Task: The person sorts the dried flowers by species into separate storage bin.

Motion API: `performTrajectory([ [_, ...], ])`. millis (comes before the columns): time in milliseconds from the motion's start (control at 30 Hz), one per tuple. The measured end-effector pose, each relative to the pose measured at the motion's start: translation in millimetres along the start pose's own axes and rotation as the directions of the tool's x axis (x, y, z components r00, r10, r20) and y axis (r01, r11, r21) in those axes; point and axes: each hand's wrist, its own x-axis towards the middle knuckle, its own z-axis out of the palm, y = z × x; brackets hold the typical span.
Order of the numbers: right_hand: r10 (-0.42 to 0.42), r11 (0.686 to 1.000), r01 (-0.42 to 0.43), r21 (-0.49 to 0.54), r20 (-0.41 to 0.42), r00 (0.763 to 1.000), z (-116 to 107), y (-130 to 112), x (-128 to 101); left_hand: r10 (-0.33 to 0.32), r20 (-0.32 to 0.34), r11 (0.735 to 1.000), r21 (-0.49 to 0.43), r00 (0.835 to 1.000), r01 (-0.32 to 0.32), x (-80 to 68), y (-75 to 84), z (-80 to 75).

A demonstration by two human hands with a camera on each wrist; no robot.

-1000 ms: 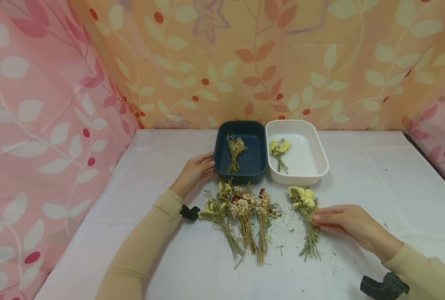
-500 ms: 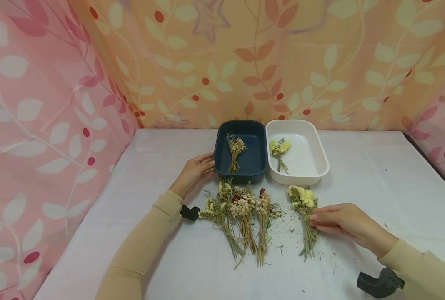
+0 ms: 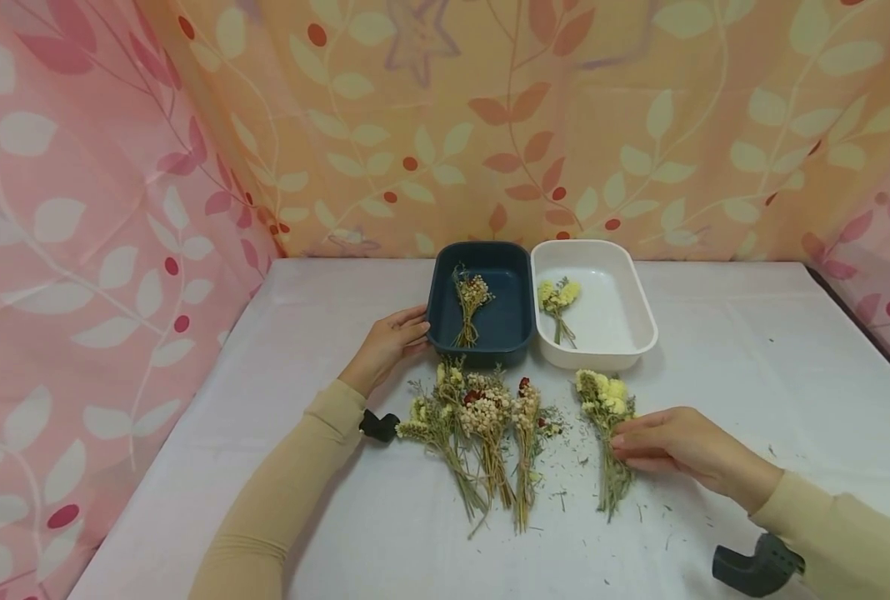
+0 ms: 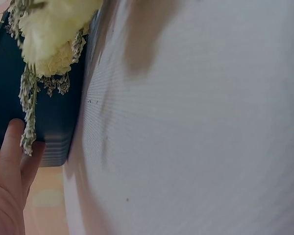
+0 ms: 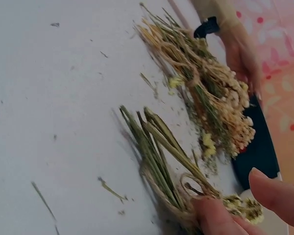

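Note:
In the head view my left hand [image 3: 388, 346] touches the left side of a dark blue dish [image 3: 433, 342] with fairly straight fingers; the left wrist view shows its fingertips on the dish wall [image 4: 54, 132]. My right hand [image 3: 685, 446] is over a dried flower bouquet [image 3: 606, 400] with pale yellow heads, which lies on the table at right. Its fingers overlap the stems. The right wrist view shows the thumb [image 5: 277, 198] apart from the fingers [image 5: 215, 218], which are at the twine-tied stems [image 5: 161, 147]. Part of that bouquet is hidden by the hand.
A small dried bunch [image 3: 471, 308] lies in the blue dish, and a yellow bunch [image 3: 559, 308] in the white dish [image 3: 625, 333] beside it. Several tied bouquets [image 3: 490, 425] lie in front of the dishes. Bits of stem and leaf are scattered on the white tablecloth [image 3: 685, 567].
My right hand has moved slightly left, farther over the yellow bouquet, whose stems have shifted a little. The left hand and both dishes have stayed in place.

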Motion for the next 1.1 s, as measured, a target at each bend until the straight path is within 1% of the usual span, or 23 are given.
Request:
performTrajectory([
  [167,0.017,1.000,-0.017,0.013,-0.023,1.000,7,3,4,-0.005,-0.004,1.000,0.002,1.000,0.005,0.1,-0.3,0.8],
  [333,0.014,1.000,-0.013,0.019,-0.037,0.999,13,5,7,-0.010,-0.009,1.000,-0.001,1.000,0.010,-0.1,-0.5,1.2],
  [567,-0.001,1.000,-0.001,-0.020,-0.113,0.994,23,5,12,-0.004,-0.001,1.000,-0.001,1.000,0.004,0.4,-0.1,0.5],
  [700,0.007,1.000,-0.010,-0.023,-0.132,0.991,26,5,15,-0.007,-0.005,1.000,0.006,1.000,0.007,0.4,1.0,0.4],
  [833,0.023,1.000,-0.025,-0.015,-0.140,0.990,26,5,16,-0.011,0.002,1.000,0.006,1.000,0.011,0.6,1.6,0.9],
  [1100,0.039,0.998,-0.033,0.059,-0.113,0.993,23,5,17,-0.003,0.000,1.000,0.000,1.000,0.003,-0.1,1.8,1.1],
])
